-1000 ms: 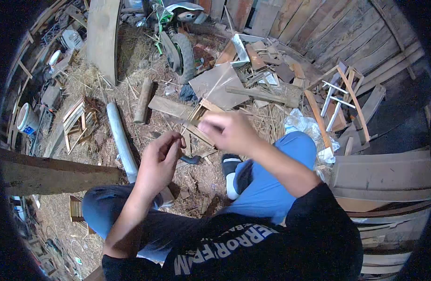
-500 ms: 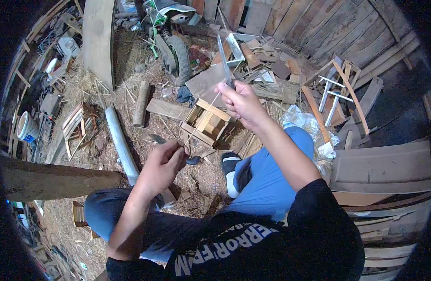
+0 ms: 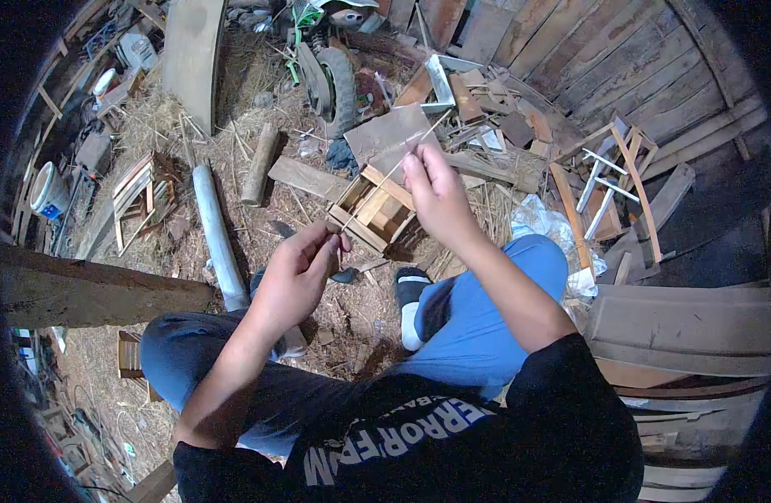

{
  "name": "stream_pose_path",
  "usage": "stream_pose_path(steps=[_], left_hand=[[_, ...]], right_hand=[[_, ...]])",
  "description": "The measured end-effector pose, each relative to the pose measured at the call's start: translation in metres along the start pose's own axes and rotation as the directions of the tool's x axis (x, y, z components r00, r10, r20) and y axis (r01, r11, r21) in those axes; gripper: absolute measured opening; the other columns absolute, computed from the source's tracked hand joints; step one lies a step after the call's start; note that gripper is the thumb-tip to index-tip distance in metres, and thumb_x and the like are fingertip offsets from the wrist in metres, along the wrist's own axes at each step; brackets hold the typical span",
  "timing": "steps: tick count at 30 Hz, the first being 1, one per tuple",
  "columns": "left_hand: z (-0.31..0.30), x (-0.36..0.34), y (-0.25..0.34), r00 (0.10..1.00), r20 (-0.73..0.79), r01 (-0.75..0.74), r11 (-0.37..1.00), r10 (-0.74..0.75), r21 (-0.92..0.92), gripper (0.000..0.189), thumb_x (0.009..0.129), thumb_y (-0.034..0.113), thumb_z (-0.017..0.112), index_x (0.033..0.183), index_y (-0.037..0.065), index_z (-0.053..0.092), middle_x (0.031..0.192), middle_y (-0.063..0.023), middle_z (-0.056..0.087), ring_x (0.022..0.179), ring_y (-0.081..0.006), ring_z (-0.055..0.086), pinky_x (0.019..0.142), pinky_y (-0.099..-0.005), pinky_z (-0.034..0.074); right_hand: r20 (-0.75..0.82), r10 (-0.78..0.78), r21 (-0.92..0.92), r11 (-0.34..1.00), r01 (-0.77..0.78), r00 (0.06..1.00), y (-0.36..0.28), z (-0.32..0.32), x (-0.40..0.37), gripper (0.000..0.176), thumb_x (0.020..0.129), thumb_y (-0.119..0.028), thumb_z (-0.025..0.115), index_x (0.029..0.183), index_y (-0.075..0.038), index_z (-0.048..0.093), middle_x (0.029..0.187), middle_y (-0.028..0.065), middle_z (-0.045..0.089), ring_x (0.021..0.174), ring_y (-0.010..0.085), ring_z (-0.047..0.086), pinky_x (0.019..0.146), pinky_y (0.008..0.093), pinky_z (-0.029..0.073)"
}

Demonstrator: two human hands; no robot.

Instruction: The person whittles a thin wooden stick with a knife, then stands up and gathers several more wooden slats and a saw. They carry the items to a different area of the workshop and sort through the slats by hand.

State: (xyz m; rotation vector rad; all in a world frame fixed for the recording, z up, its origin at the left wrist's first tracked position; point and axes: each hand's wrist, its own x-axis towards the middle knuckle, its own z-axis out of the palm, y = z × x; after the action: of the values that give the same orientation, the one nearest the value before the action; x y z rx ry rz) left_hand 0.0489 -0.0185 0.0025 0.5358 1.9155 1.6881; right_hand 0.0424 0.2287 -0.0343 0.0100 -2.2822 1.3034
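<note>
A thin wooden stick (image 3: 393,173) slants up to the right between my hands. My left hand (image 3: 297,272) pinches its lower end between thumb and fingers. My right hand (image 3: 440,193) is closed beside the upper part of the stick, thumb towards it. The knife in this hand, plain a moment ago, is now blurred and hard to make out against the board behind. Below the stick, a small slatted wooden box frame (image 3: 373,210) rests on the littered ground, its inside facing up.
My sandalled foot (image 3: 411,306) is near the box. A pale pole (image 3: 218,239) and a log (image 3: 258,163) lie left of it. Scrap wood (image 3: 494,109) is piled ahead, beside a motorbike wheel (image 3: 339,92). A thick beam (image 3: 109,289) juts in from the left.
My right hand has moved down and slightly right along the stick, and its knife blade no longer stands out upright. My left hand, pinching the stick, has shifted slightly up.
</note>
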Motion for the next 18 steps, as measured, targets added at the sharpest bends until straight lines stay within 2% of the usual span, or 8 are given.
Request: stream_pose_path(steps=[3, 4, 7, 8, 11, 12, 15, 18], left_hand=[[0.0, -0.001, 0.004, 0.999, -0.047, 0.004, 1.0, -0.005, -0.02, 0.014, 0.105, 0.01, 0.047, 0.1, 0.002, 0.057, 0.074, 0.0041, 0.047, 0.068, -0.0036, 0.042, 0.06, -0.0229, 0.036], [-0.001, -0.001, 0.005, 0.998, -0.065, 0.017, 0.999, -0.02, -0.035, 0.013, 0.105, 0.009, 0.048, 0.1, 0.002, 0.057, 0.074, 0.0041, 0.046, 0.068, -0.0036, 0.042, 0.059, -0.0229, 0.036], [-0.002, 0.0, -0.003, 0.984, -0.17, -0.047, 0.997, 0.057, 0.063, 0.011, 0.103, 0.007, 0.05, 0.099, 0.001, 0.057, 0.072, 0.0033, 0.047, 0.065, -0.004, 0.043, 0.056, -0.0235, 0.035], [-0.004, -0.001, -0.001, 0.985, -0.164, -0.034, 0.991, 0.055, 0.131, 0.01, 0.103, 0.006, 0.05, 0.1, 0.0, 0.058, 0.072, 0.0027, 0.049, 0.065, -0.0042, 0.044, 0.056, -0.0234, 0.036], [-0.006, -0.004, 0.003, 0.986, -0.153, -0.019, 0.961, 0.064, 0.277, 0.01, 0.102, 0.005, 0.051, 0.103, -0.003, 0.058, 0.074, 0.0006, 0.054, 0.065, -0.0046, 0.047, 0.056, -0.023, 0.038], [-0.005, -0.004, 0.003, 0.984, -0.155, -0.033, 0.955, 0.082, 0.296, 0.01, 0.101, 0.004, 0.051, 0.104, -0.003, 0.058, 0.076, -0.0005, 0.056, 0.067, -0.0047, 0.048, 0.057, -0.0228, 0.039], [-0.004, -0.001, 0.003, 0.984, -0.166, -0.033, 0.975, 0.071, 0.221, 0.012, 0.101, 0.003, 0.051, 0.106, -0.005, 0.058, 0.083, -0.0027, 0.061, 0.071, -0.0048, 0.051, 0.061, -0.0222, 0.042], [-0.002, -0.003, -0.001, 0.98, -0.19, -0.028, 0.99, 0.054, 0.135, 0.011, 0.101, 0.002, 0.05, 0.105, -0.005, 0.058, 0.085, -0.0029, 0.06, 0.073, -0.0046, 0.05, 0.063, -0.0216, 0.042]], right_hand=[[0.136, -0.022, -0.265, 0.962, 0.058, 0.99, -0.025, 0.001, -0.02, 0.022, 0.103, -0.026, 0.051, 0.103, -0.006, 0.06, 0.075, 0.0159, 0.064, 0.063, 0.0348, 0.064, 0.059, 0.0429, 0.048], [0.226, -0.026, -0.291, 0.952, 0.093, 0.974, -0.031, 0.003, -0.025, 0.02, 0.102, -0.024, 0.051, 0.103, -0.006, 0.061, 0.08, 0.0225, 0.064, 0.073, 0.041, 0.065, 0.061, 0.0458, 0.049], [0.308, -0.107, -0.357, 0.908, 0.219, 0.945, -0.038, 0.008, -0.031, 0.019, 0.1, -0.023, 0.053, 0.102, -0.007, 0.061, 0.081, 0.0203, 0.066, 0.072, 0.04, 0.066, 0.06, 0.0468, 0.05], [0.245, -0.145, -0.356, 0.906, 0.228, 0.958, -0.032, 0.005, -0.024, 0.016, 0.097, -0.022, 0.057, 0.1, -0.008, 0.063, 0.078, 0.0193, 0.066, 0.07, 0.0394, 0.066, 0.058, 0.0476, 0.051], [0.185, 0.07, -0.495, 0.868, 0.032, 0.98, -0.033, -0.008, -0.004, 0.013, 0.095, -0.022, 0.061, 0.099, -0.01, 0.065, 0.075, 0.0179, 0.066, 0.067, 0.0388, 0.066, 0.057, 0.0478, 0.051], [0.175, -0.124, -0.431, 0.882, 0.189, 0.977, -0.026, -0.002, -0.013, 0.011, 0.094, -0.02, 0.061, 0.096, -0.011, 0.066, 0.072, 0.0177, 0.065, 0.065, 0.0385, 0.066, 0.056, 0.0476, 0.05], [0.301, -0.213, -0.303, 0.903, 0.305, 0.93, -0.045, 0.014, -0.035, 0.011, 0.094, -0.02, 0.06, 0.092, -0.01, 0.065, 0.069, 0.0164, 0.064, 0.064, 0.0388, 0.065, 0.055, 0.0474, 0.049], [0.245, 0.056, -0.386, 0.921, 0.044, 0.968, -0.028, 0.003, -0.018, 0.012, 0.094, -0.023, 0.06, 0.093, -0.011, 0.064, 0.07, 0.0145, 0.064, 0.064, 0.0385, 0.065, 0.055, 0.0474, 0.049]])
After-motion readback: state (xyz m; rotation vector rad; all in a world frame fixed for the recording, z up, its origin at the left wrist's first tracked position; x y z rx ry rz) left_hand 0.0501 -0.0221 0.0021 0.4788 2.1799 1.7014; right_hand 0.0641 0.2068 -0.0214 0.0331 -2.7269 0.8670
